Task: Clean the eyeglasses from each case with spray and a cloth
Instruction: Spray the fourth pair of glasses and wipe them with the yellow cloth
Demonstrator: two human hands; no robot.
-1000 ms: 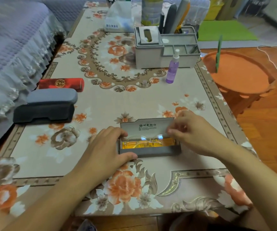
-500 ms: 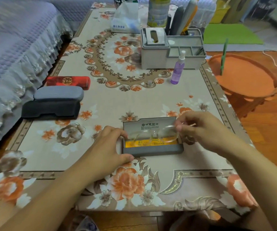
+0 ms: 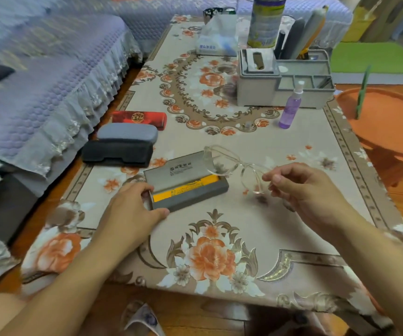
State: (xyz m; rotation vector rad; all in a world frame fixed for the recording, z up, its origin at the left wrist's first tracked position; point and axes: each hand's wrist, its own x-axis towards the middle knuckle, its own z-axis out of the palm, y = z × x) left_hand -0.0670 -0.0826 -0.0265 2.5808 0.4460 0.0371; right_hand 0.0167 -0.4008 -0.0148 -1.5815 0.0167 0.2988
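Right hand [image 3: 302, 190] pinching the clear-framed eyeglasses [image 3: 234, 166] at the near lens, frame lifted off the bench [image 3: 280, 214] and reaching up and away from the fingertips over the far end of the open grey case [image 3: 188, 185]. Left hand [image 3: 132, 209] curled round the case's near end, thumb at the front edge, pinning it flat. Yellow cloth [image 3: 178, 189] lying in the case, just beyond the left fingertips. Purple spray bottle [image 3: 290, 107] standing well beyond the right hand, just in front of the grey organiser [image 3: 285, 81]. Best now: shift the pinch from the lens to the frame rim or bridge to avoid fresh smears, carry the glasses clear of the lid, free the left hand for the cloth or bottle. Three more closed cases [image 3: 125, 141] waiting further off past the left hand.
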